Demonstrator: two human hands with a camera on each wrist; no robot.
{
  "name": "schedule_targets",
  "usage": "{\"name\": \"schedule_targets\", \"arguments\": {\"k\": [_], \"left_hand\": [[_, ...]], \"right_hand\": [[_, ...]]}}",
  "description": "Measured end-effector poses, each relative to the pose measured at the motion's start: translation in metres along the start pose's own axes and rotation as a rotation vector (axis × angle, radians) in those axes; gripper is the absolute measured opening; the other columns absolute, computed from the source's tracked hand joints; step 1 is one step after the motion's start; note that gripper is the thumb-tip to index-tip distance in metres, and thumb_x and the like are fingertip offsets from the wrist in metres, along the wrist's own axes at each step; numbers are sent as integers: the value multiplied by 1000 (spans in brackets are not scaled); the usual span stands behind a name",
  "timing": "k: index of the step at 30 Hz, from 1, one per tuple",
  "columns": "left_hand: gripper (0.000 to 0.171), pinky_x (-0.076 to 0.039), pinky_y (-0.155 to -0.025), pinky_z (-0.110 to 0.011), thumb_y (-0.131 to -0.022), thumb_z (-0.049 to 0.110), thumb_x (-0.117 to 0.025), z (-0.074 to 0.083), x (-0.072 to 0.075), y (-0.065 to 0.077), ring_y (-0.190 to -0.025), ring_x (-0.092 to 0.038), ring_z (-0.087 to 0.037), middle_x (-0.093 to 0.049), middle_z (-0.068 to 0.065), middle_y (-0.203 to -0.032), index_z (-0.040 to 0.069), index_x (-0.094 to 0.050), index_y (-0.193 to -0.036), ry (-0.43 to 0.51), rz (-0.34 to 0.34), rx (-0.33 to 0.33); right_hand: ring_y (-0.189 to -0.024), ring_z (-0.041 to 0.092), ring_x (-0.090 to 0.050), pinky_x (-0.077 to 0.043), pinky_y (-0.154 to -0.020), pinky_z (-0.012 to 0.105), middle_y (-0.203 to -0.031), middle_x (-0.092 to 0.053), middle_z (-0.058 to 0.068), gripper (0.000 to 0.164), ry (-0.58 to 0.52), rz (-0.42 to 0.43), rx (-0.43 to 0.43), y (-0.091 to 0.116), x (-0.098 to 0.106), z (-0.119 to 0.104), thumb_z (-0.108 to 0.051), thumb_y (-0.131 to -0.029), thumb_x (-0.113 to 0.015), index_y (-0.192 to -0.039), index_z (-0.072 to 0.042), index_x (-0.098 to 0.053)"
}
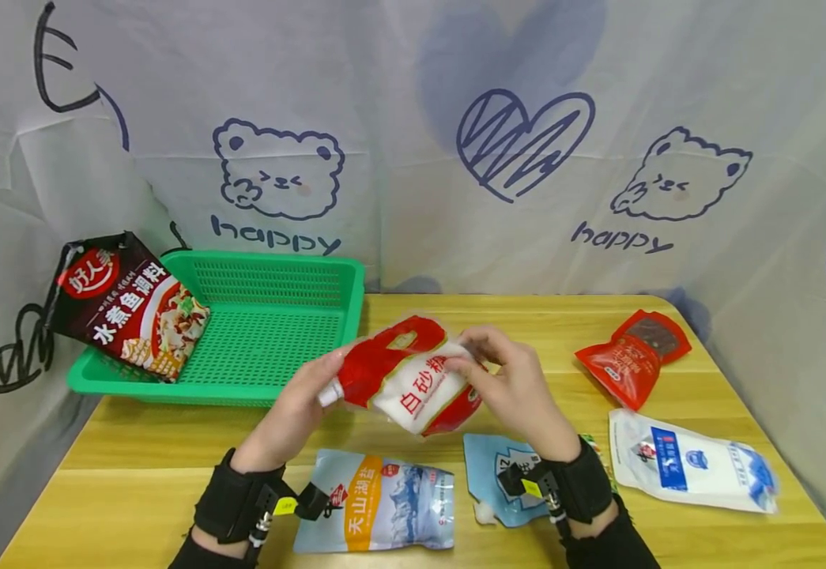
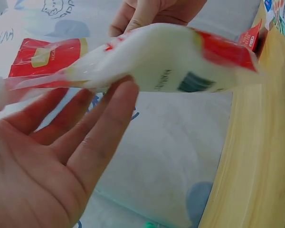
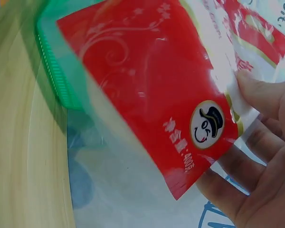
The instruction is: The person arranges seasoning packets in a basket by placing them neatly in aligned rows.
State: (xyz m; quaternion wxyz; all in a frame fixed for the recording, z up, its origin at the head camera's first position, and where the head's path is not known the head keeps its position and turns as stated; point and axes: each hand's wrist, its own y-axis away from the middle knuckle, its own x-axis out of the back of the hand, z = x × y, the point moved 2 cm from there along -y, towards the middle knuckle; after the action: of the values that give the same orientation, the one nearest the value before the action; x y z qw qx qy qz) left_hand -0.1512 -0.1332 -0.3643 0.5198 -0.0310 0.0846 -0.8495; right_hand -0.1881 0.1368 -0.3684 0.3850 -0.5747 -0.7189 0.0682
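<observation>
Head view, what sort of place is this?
Probably a small tabletop recording setup: a doodle-printed cloth backdrop hangs behind a wood-grained table, and black wrist straps carry small devices.

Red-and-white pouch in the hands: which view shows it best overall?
The head view: nearly the whole pouch, white spout included, label facing the camera. The left wrist view catches it almost edge-on, with a dark patch; the right wrist view, mainly its red end and smiling logo.
</observation>
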Motion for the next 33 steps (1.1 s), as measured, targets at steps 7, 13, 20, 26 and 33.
{"name": "schedule_targets", "arguments": {"k": [7, 13, 20, 26, 33], "left_hand": [[72, -53, -100, -37, -110, 48, -42, -5, -1, -3, -116, -64, -21, -63, -6, -136, -12, -41, -148, -17, -34, -148], [47, -55, -96, -33, -104, 13, -60, -7, -8, -5, -113, -64, -21, -63, -23, -133, -7, -50, -145, -151, 98, -162], [42, -61, -82, -32, -101, 4, -64, -5, -9, -7, -99, -70, -19, -68, -21, -123, -2, -55, -141, -223, 258, -169], [37, -61, -72, -31, -99, 4, -68, -2, -4, -6, -87, -72, -15, -72, -21, -116, -3, -61, -135, -257, 391, -154], [33, -62, -72, -32, -98, 5, -71, -2, 1, -5, -85, -73, -15, -74, -21, -109, -5, -61, -128, -286, 417, -128]], "right_hand": [[-87, 18, -71, -61, -79, 30, -101, -75, 6, 26, -80, 67, -10, 0, -3, -2, 4, -89, -78, -110, -4, -65], [-92, 23, -73, -61, -78, 29, -106, -72, 11, 24, -161, 84, -61, 2, -14, -2, 4, -90, -76, -110, -2, -63], [-96, 29, -74, -62, -81, 32, -107, -68, 16, 22, -244, 37, -100, 4, -30, -8, 3, -93, -73, -109, -1, -58], [-91, 28, -74, -63, -76, 34, -103, -66, 17, 21, -296, -15, -100, 5, -42, -10, 3, -94, -73, -107, -1, -56], [-91, 30, -75, -63, -77, 35, -104, -66, 18, 21, -301, -69, -149, 6, -47, -8, 0, -95, -72, -108, -3, -56]]}}
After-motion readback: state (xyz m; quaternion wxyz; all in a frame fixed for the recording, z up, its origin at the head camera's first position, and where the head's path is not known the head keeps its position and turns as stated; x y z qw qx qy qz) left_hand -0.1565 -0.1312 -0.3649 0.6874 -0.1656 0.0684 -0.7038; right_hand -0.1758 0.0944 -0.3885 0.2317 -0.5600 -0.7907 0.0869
